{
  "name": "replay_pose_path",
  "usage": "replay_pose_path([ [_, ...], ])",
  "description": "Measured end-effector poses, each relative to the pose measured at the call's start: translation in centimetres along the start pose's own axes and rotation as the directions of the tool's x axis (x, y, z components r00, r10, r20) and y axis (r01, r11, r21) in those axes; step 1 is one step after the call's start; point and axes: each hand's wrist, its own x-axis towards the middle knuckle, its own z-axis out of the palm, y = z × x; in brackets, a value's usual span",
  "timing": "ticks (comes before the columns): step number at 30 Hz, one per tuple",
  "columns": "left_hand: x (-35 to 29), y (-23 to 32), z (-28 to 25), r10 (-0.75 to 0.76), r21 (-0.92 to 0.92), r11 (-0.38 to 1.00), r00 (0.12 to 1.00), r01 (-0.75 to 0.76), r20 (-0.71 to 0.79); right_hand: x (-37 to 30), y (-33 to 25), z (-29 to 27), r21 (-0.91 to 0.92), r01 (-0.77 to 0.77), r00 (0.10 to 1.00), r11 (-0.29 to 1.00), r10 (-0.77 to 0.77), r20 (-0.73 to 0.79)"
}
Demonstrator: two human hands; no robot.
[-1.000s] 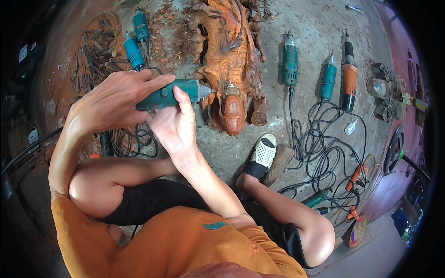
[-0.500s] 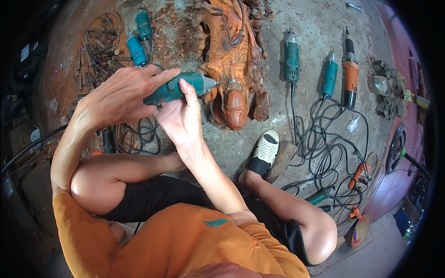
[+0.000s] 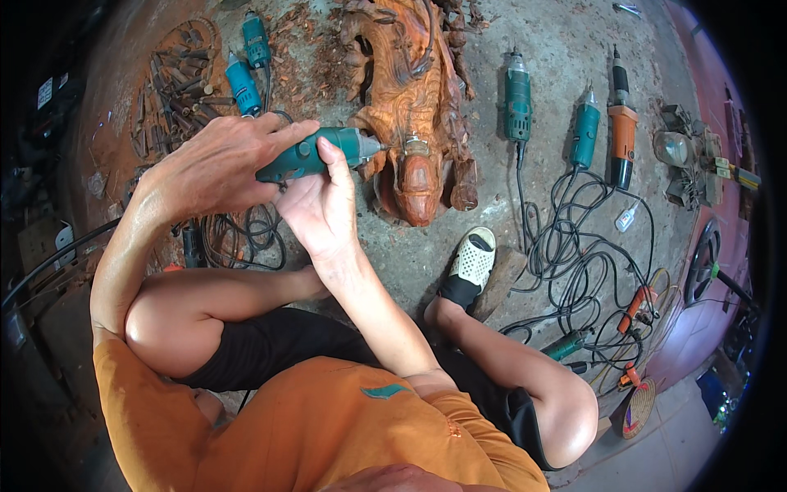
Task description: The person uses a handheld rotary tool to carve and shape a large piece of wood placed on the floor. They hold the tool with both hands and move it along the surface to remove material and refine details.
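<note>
A green die grinder (image 3: 316, 153) is held in both hands. My left hand (image 3: 215, 164) wraps over its rear body from the left. My right hand (image 3: 321, 205) grips it from below, the thumb lying along the barrel. The tool's tip touches the left side of a reddish-brown wood carving (image 3: 414, 115) that lies on the concrete floor (image 3: 533, 33). The carving's rounded lower end points toward me.
Two blue-green grinders (image 3: 246, 66) lie at the upper left beside several chisels (image 3: 176, 90). Two green grinders (image 3: 518, 97) and an orange one (image 3: 621, 131) lie to the right with tangled black cords (image 3: 574, 262). My white shoe (image 3: 473, 258) rests below the carving.
Both hands and the grinder have moved right and slightly up, bringing the tip onto the carving's side. The view has shifted a little.
</note>
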Motion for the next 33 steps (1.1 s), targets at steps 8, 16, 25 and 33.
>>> replay_pose_path([
  [8, 0.1, 0.1, 0.0, 0.002, -0.001, 1.000, 1.000, -0.002, 0.023, -0.1, 0.2, -0.4, 0.036, -0.009, 1.000, 0.999, 0.009, -0.004],
  [16, 0.3, 0.3, 0.1, 0.023, 0.034, 0.999, 1.000, -0.023, 0.008, 0.1, 0.1, -0.8, 0.051, -0.010, 1.000, 0.999, 0.009, 0.025],
  [25, 0.3, 0.7, 0.2, 0.017, 0.058, 0.998, 1.000, -0.019, 0.022, -0.4, 0.2, -0.8, 0.064, -0.003, 1.000, 0.998, 0.003, -0.001],
  [33, 0.6, 1.9, -0.6, -0.016, 0.064, 0.998, 0.997, 0.011, 0.078, -0.8, 0.3, -0.8, 0.046, 0.016, 0.999, 0.999, -0.018, 0.037],
])
